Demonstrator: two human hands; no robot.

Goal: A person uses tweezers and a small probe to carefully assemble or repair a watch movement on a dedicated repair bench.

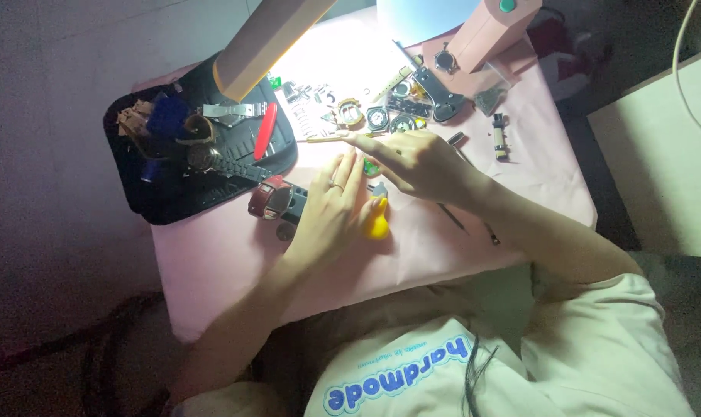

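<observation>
Left hand flat and empty on pink table, beside yellow blower bulb. Right hand pinching thin wooden stick toward small watch parts near far edge. Watches lying disassembled; work seemingly midway, reassembly apparently left.

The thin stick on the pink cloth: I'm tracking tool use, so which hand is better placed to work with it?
Probably the right hand: its fingers already pinch the stick, pointing toward the watch parts. The left hand lies flat on the cloth beside a yellow tool.
</observation>
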